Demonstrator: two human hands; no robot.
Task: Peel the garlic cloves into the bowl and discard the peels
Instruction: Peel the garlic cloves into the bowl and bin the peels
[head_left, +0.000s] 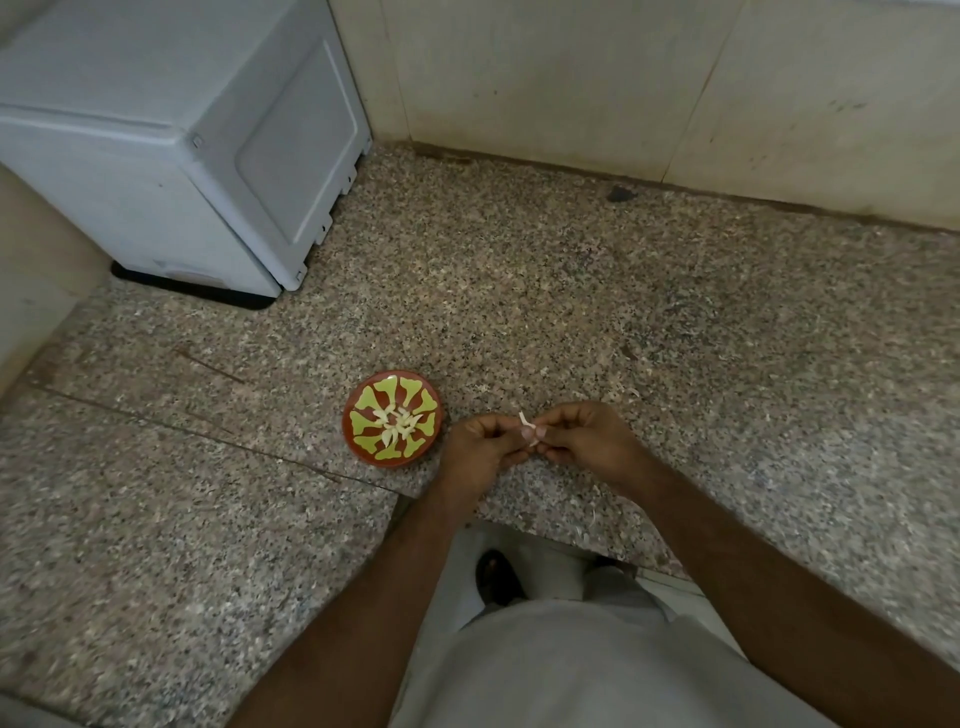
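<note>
A small red bowl (363, 441) with a yellow-green petal pattern sits on the speckled stone counter, with several pale peeled garlic cloves (397, 423) heaped at its centre. Just right of the bowl, my left hand (480, 449) and my right hand (584, 436) meet fingertip to fingertip. Between them they pinch one small garlic clove (531, 437). A thin white strip of peel (522, 418) sticks up from it. Most of the clove is hidden by my fingers.
A grey-white appliance (171, 145) stands at the back left of the counter (571, 291). A tiled wall (623, 78) closes the back. The counter's front edge steps inward below my hands, where my light clothing and a foot show. A few loose peel scraps (631, 391) lie on the right.
</note>
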